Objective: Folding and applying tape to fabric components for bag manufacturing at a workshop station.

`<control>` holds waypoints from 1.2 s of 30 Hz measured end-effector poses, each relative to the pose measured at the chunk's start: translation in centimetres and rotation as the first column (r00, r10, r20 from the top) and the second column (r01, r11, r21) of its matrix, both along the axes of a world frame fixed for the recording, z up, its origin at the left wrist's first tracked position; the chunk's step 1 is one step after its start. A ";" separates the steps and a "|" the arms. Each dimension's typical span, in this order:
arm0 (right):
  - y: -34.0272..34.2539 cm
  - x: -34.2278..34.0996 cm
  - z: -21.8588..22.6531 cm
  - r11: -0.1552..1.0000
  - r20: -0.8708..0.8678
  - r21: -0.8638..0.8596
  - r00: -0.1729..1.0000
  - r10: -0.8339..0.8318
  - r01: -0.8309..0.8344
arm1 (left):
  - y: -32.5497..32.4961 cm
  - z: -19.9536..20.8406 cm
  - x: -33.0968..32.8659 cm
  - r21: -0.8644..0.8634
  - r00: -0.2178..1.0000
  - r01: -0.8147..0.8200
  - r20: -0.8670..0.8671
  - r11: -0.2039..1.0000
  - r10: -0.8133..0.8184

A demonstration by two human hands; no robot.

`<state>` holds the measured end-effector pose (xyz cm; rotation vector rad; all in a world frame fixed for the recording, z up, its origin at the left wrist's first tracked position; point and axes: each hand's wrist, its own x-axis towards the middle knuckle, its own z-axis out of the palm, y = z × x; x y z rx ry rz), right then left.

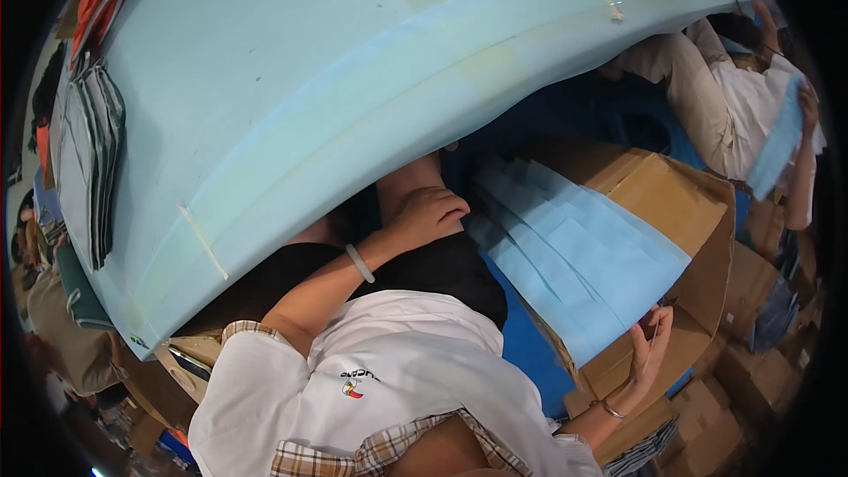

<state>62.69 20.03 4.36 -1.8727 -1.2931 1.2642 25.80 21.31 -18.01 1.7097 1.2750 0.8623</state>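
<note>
My left hand (pixel 428 216) rests on my bare leg just under the table edge, its fingers curled in and nothing seen in them. To my right, several light blue fabric sheets (pixel 587 265) lie fanned over one another across an open cardboard box (pixel 676 203). At the near right edge of the sheets is my right hand (pixel 650 344), fingers apart, with a fingertip at or very close to the fabric's edge. I cannot make out any sheet gripped in it. The far ends of the sheets fall into shadow.
A table with a pale blue cover (pixel 291 79) fills the upper left. Folded grey fabric pieces (pixel 93 159) hang over its left end, below an orange cloth (pixel 106 0). At the right, a co-worker (pixel 751 106) holds a light blue sheet (pixel 777 141). Cardboard boxes (pixel 707 424) crowd the lower right.
</note>
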 end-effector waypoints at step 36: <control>0.0 0.0 1.7 0.995 0.096 0.090 0.994 -0.059 0.051 | -0.7 5.3 10.8 0.290 0.856 0.415 0.198 0.862 -0.478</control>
